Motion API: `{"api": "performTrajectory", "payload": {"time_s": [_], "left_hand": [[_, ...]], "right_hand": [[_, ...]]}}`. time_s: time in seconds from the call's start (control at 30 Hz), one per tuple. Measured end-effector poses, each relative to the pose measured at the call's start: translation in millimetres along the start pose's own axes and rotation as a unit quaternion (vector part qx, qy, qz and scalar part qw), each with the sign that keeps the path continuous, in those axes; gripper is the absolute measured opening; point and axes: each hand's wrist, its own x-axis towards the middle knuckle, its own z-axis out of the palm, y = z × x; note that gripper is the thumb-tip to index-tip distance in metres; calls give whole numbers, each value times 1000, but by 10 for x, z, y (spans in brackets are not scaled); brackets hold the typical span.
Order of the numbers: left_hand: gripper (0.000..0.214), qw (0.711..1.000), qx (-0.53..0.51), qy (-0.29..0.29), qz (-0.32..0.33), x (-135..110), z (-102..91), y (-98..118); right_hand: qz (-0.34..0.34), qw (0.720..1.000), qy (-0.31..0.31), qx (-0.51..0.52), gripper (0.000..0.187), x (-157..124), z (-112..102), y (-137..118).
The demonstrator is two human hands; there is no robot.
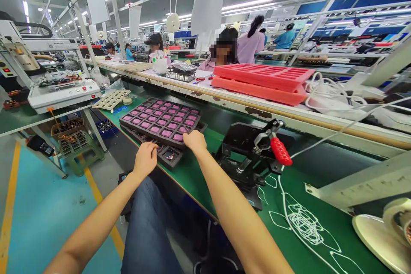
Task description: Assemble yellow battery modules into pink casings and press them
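Spanning the factory floor (41, 214), green workbench (321, 188)

**Where are your hands?**
Both out in front of me, backs up. My left hand (145, 161) sits lower and nearer me, my right hand (195, 142) higher and farther out.

**And your arms?**
Bare and reaching forward, my left forearm (96, 221) and my right forearm (236, 218) angling inward toward the wrists.

**Your grip?**
Both hands curl downward; I can't tell whether either is closed on anything.
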Motion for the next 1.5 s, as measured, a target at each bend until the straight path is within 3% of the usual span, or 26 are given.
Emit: {"api": "performTrajectory", "payload": {"time_s": [0.1,0.23,0.37,0.47,0.63,0.8,0.9,1.0,1.1,1.2,1.33,1.5], "left_hand": [[15,994,67,-71,54,67,89,152],[12,974,131,-166,82,196,201,289],[20,952,166,-250,68,332,278,351],[23,939,164,-299,45,438,279,393],[22,937,108,-332,-20,614,116,465],[26,944,-22,-317,-87,707,-121,537],[43,941,-133,-286,-121,519,-213,669],[54,922,-238,-268,-144,49,-177,898],[44,870,-358,-275,-199,-522,-45,1157],[44,824,-443,-241,-257,-927,78,1359],[55,819,-448,-219,-283,-1146,208,1482],[54,817,-453,-196,-300,-1260,375,1531]], "right_hand": [[2,1000,15,-13,40,-118,-8,-4],[-67,997,38,-17,38,-701,-18,203],[-125,992,25,-11,30,-1406,-36,646],[-160,986,37,18,29,-1778,9,1073],[-203,967,94,123,36,-2093,71,1672],[-186,964,80,171,40,-2158,55,1848],[-193,958,74,200,36,-2107,87,1753],[-204,938,81,268,32,-2044,145,1558],[-201,918,59,338,32,-2007,208,1387],[-183,903,46,386,32,-2019,257,1362],[-153,903,63,396,32,-2084,253,1517],[-109,901,43,418,37,-2127,217,1703]]}}
